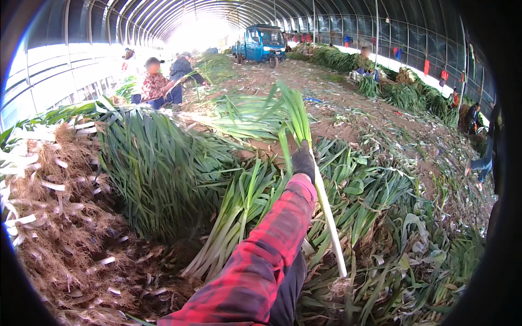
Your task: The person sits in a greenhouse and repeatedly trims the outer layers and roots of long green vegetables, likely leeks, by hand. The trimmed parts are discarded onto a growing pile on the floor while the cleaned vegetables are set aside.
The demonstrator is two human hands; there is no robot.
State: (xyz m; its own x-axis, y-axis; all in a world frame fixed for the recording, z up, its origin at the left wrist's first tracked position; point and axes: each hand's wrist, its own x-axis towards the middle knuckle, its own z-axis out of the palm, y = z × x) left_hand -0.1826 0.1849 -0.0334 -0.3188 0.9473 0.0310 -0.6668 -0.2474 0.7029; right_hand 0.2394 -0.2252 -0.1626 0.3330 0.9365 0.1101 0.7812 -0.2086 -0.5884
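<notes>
My left hand, in a dark glove below a red plaid sleeve, grips a single long green onion near where its white stalk meets the green leaves. The leaves point up and away; the stalk slants down to the right and ends in a root tuft. My right hand is out of view. Beside my forearm on the left lies a loose bunch of green onions. Farther left is a large stack of green onions, its dark leaves hanging over and its roots facing me. My dark trouser leg shows under the sleeve.
Loose and trimmed leaves cover the ground at right. More green onions lie ahead. Two people sit at left, one in a patterned top; others work along the right wall. A blue three-wheeled truck stands farther back in the tunnel greenhouse.
</notes>
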